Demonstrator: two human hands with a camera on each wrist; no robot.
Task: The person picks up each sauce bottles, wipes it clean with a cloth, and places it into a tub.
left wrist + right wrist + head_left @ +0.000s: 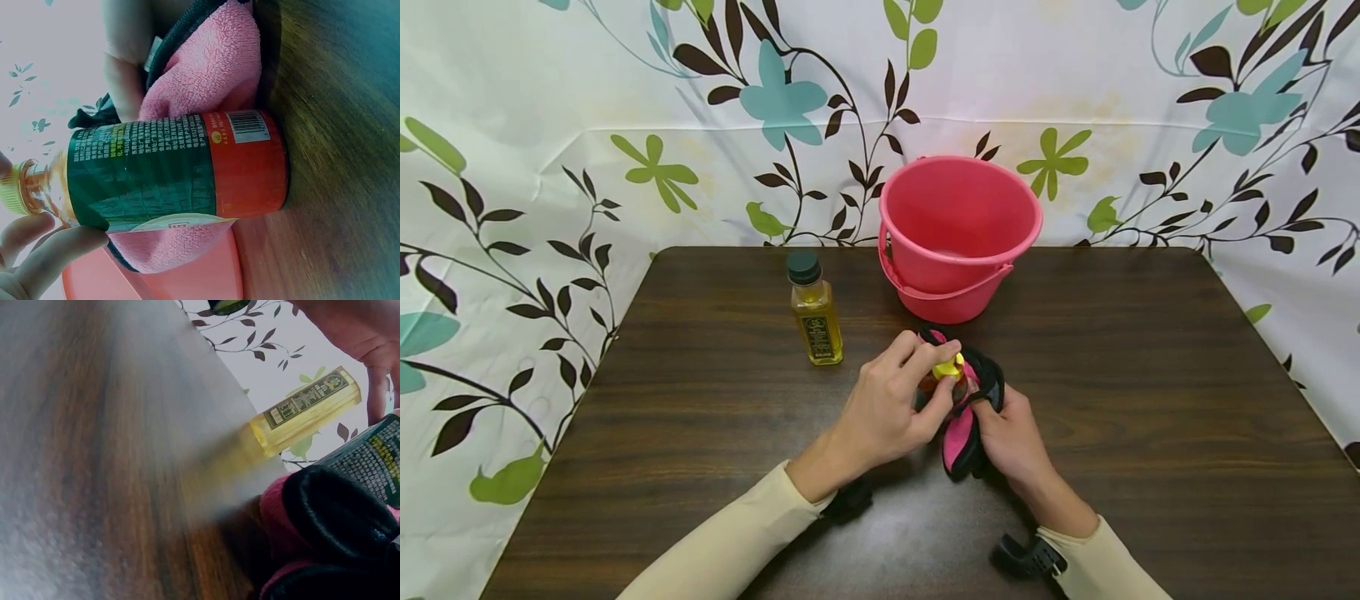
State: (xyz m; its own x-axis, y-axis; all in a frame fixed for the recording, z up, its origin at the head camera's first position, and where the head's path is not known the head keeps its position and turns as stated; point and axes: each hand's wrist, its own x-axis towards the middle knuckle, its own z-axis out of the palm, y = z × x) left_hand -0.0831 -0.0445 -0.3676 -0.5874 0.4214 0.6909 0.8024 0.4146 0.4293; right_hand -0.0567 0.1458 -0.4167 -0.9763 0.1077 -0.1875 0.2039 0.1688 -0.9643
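My left hand (883,404) pinches the yellow cap (949,367) of a bottle between its fingers and thumb. In the left wrist view this bottle (147,178) has a green and red label with a barcode, amber contents at the neck, and its base close over the table. My right hand (1015,437) grips a pink fleecy cloth (958,437) with black edging, folded around the bottle's side. In the right wrist view the cloth's dark face (344,503) covers part of the bottle.
A square glass bottle of yellow oil (817,325) with a dark green cap stands to the left. The pink bucket (943,279), its handle hanging down in front, stands behind my hands near the back edge of the brown wooden table (700,400). A patterned curtain (587,67) hangs behind.
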